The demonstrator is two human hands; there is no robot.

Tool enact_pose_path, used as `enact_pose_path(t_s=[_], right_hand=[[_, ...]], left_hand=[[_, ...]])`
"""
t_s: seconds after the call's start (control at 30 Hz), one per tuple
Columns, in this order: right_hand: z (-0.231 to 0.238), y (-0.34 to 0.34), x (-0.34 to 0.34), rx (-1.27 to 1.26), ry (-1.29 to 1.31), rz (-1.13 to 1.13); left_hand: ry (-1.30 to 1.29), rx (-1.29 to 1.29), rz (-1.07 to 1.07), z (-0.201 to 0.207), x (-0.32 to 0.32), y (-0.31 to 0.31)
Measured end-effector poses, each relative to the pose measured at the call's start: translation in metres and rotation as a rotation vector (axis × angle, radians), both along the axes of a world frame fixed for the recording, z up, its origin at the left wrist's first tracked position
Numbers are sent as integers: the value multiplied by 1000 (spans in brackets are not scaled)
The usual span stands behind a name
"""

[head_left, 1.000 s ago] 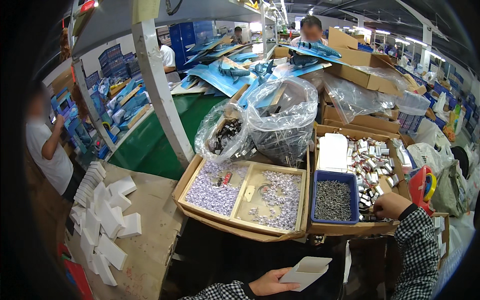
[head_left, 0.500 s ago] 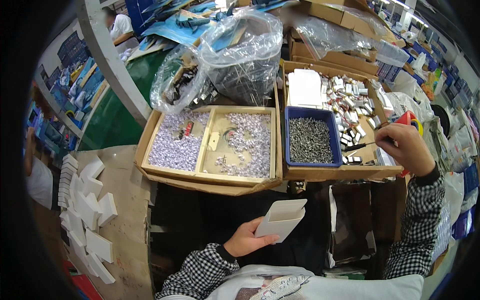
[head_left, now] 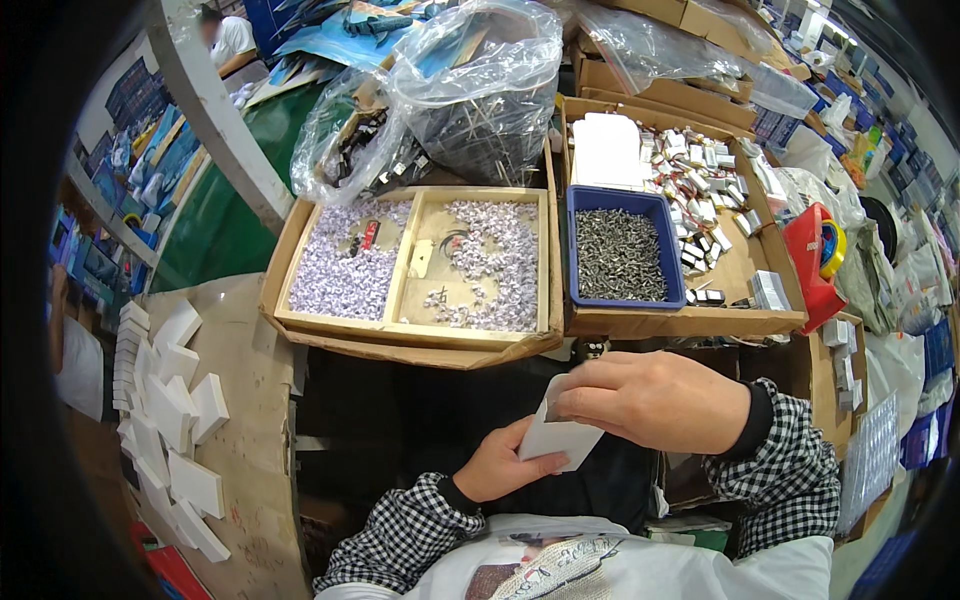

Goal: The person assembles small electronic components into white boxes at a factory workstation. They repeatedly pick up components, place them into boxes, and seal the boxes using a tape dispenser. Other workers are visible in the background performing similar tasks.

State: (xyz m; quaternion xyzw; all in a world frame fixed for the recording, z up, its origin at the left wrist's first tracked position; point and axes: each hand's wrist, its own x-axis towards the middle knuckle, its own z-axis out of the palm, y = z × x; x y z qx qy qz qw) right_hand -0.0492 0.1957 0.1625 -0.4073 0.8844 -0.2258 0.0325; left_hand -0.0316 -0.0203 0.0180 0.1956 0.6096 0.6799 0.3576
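Left hand [head_left: 505,463] grips a slim white cardboard box [head_left: 558,443] by its lower part, mouth tilted upward, in front of me and nearer than the two-compartment pale wooden tray [head_left: 402,258]. My right hand [head_left: 660,400] curls its fingers over that mouth; whether they pinch anything, I cannot tell. As I judge it, light pressure on the thin walls would keep the mouth open, and straight fingertips would spare its rim a crease.
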Motion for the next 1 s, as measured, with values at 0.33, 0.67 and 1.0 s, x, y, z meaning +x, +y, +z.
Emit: enact_pose_path(t_s=[0.33,0.67,1.0], right_hand=[[10,-10,-1,22,-45,-52],[22,7,-17,-134,3,-198],[11,35,-84,63,195,-378]], left_hand=[[28,33,63,-2,-3,-6],[50,92,97,-7,-5,-11],[-49,91,67,-15,-8,-16]])
